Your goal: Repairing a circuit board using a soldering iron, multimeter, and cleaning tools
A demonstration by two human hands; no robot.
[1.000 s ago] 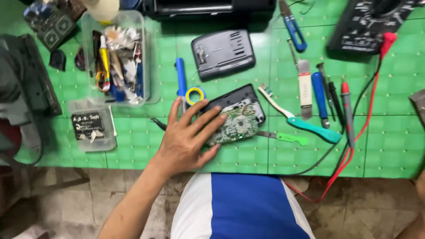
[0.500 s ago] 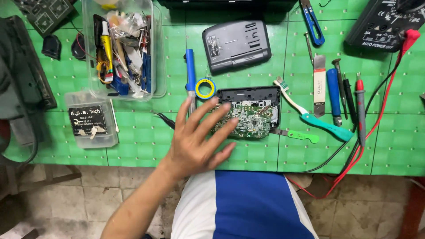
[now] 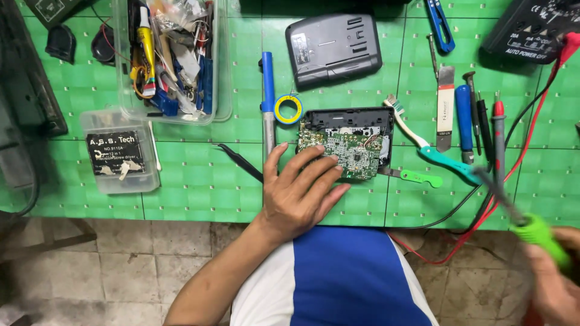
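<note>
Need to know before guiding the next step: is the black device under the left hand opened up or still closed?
Open. The black device shows its green circuit board uncovered, with the left hand resting on it.

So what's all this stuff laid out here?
circuit board: 1, green, in a black case, centre
battery pack: 1, dark grey, above it
tape roll: 1, yellow, left of the board
soldering iron: 1, blue
tweezers: 1, black
toothbrush: 1, teal and white
clear tub: 1, full of parts, upper left
screwdriver box: 1, clear
multimeter: 1, black, top right
left hand: resting on the board
right hand: holds green screwdriver, blurred
</note>
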